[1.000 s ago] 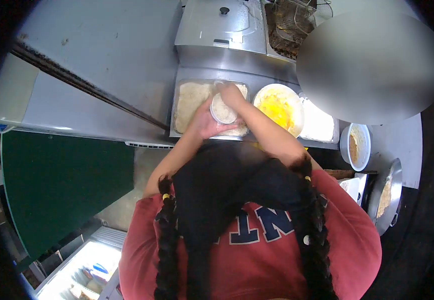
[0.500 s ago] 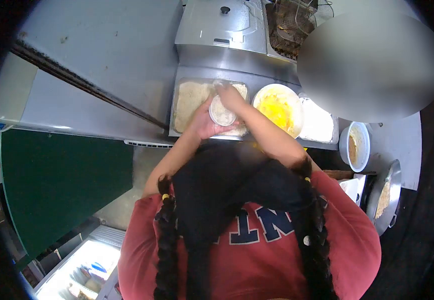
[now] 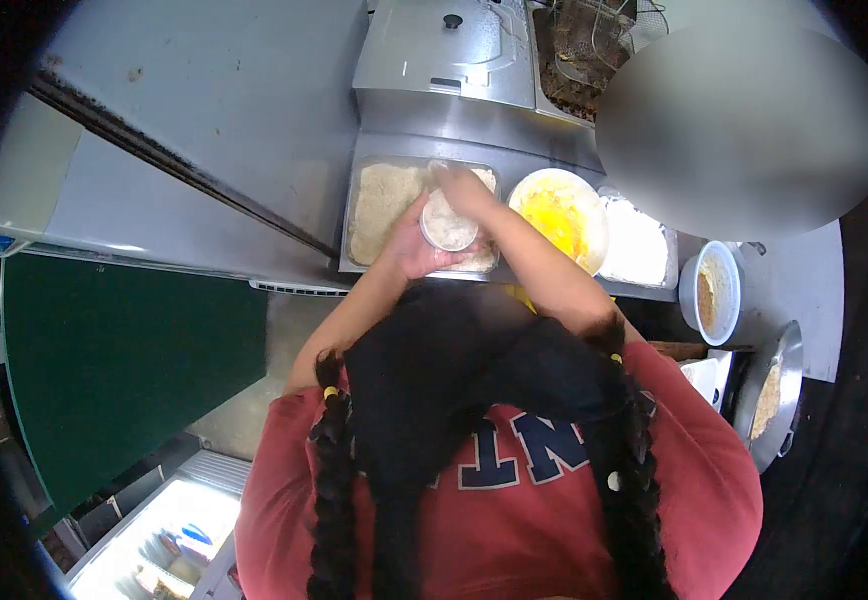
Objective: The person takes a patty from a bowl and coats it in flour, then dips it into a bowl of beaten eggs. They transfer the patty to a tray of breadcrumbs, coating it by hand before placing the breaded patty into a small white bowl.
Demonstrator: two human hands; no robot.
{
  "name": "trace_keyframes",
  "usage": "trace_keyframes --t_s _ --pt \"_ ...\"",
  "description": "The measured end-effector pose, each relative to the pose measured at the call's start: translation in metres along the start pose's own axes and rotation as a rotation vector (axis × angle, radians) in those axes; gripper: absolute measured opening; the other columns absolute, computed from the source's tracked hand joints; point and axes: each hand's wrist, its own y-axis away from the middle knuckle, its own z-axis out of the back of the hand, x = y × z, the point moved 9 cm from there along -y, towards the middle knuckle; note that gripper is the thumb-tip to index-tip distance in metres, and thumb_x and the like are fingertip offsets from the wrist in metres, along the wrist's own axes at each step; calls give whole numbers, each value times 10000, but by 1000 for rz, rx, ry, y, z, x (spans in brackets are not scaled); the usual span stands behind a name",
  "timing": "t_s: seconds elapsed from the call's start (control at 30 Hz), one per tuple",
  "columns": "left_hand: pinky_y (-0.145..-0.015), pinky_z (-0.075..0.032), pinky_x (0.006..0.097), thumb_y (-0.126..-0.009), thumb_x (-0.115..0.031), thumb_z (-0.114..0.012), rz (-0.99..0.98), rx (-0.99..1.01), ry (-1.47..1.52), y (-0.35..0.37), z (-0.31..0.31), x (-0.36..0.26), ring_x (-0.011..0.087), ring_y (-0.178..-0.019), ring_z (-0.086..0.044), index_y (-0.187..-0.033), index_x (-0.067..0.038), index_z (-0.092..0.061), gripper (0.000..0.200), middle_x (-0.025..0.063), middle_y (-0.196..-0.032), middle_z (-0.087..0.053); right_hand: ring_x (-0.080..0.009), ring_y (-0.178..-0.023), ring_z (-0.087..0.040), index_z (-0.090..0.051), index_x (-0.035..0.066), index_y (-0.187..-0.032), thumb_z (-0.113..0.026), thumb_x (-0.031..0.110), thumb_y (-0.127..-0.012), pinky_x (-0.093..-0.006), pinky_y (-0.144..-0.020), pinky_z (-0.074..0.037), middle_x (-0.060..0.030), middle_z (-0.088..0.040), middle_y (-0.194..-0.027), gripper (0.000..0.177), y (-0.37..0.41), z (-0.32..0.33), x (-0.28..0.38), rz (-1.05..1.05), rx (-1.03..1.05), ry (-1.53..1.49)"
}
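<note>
My left hand (image 3: 414,243) is wrapped around a small round white bowl (image 3: 450,222) with pale, crumbly stuff in it. The bowl is over a shallow metal tray (image 3: 346,262) spread with beige breadcrumbs (image 3: 379,205). At the bowl's far edge is my right hand (image 3: 462,190), its fingers curled and blurred. Something whitish shows at its fingertips, too smeared to name. To the right stands a larger white bowl (image 3: 602,240) of yellow beaten egg (image 3: 557,222).
Right of the egg is a tray of white powder (image 3: 636,245). Farther right are a white tub (image 3: 692,300) and a big metal pan (image 3: 796,350). A lidded steel unit (image 3: 424,50) and wire fry baskets (image 3: 584,35) stand behind. Another person's blurred shape is at upper right.
Both hands and the small bowl stay nearly where they were. The fingers of my right hand shift slightly at the bowl's far edge.
</note>
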Motion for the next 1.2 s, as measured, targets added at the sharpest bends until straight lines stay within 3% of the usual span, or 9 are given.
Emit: trace_keyframes --t_s 0.3,0.37,0.5,0.57,0.7,0.77,0.9,1.07,1.2 --pt "-478 -506 352 -819 -876 -182 257 519 -198 4 -19 17 339 -746 -693 -1277 -168 -551 920 213 -1038 -687 -442 -978 -637 -653 -47 -1041 -444 366 -963 -476 -894 -474 -294 -658 -1015 469 2 -10 20 18 154 61" --pt "-469 -505 364 -799 -891 -192 54 -172 -100 18 -16 6 339 -760 -702 -1263 -170 -555 931 175 -1032 -693 -441 -1033 -609 -623 -12 -1109 -418 281 -988 -495 -918 -458 -277 -642 -1082 378 13 -9 23 -71 154 86" --pt "-611 -575 443 -789 -896 -202 -52 -48 -168 -14 28 3 353 -933 -692 -1321 -162 -517 960 150 -1145 -665 -448 -987 -631 -639 -57 -1068 -458 364 -955 -480 -885 -474 -304 -653 -1023 473 -5 5 4 -107 -15 -79" --pt "-807 -579 516 -808 -876 -227 210 629 76 -12 5 12 383 -1071 -643 -1404 -140 -446 972 155 -1289 -592 -446 -978 -646 -657 -99 -1028 -490 442 -928 -463 -877 -486 -332 -655 -1011 575 -12 -2 11 -3 41 -99" --pt "-809 -577 517 -822 -861 -220 331 927 25 13 -30 11 391 -1052 -650 -1413 -135 -436 961 148 -1303 -588 -437 -961 -652 -668 -86 -1036 -475 458 -939 -464 -873 -485 -320 -663 -1005 586 3 -5 35 8 163 1" --pt "-585 -560 401 -829 -865 -156 74 -40 -148 9 -8 3 314 -794 -694 -1292 -163 -549 928 126 -1055 -691 -435 -960 -654 -671 -83 -1041 -470 465 -942 -465 -874 -484 -314 -668 -1002 592 5 -10 27 0 137 -29" --pt "-586 -577 415 -796 -888 -197 19 -19 -191 -2 7 5 340 -796 -697 -1314 -121 -511 978 190 -1067 -682 -428 -927 -663 -684 -80 -1001 -484 475 -935 -465 -844 -488 -308 -673 -942 594 7 -1 5 -93 -24 -79" --pt "-699 -596 507 -819 -870 -194 299 832 -55 -13 7 18 371 -989 -678 -1421 -115 -428 994 147 -1211 -648 -424 -926 -663 -696 -72 -963 -490 471 -928 -461 -854 -488 -304 -673 -925 582 16 11 45 -49 141 -170" --pt "-790 -572 549 -846 -847 -188 88 -36 -298 8 -6 11 386 -1079 -641 -1426 -121 -427 960 172 -1284 -600 -428 -957 -655 -696 -53 -999 -484 460 -935 -456 -896 -482 -293 -678 -973 558 24 8 33 -157 77 -8"
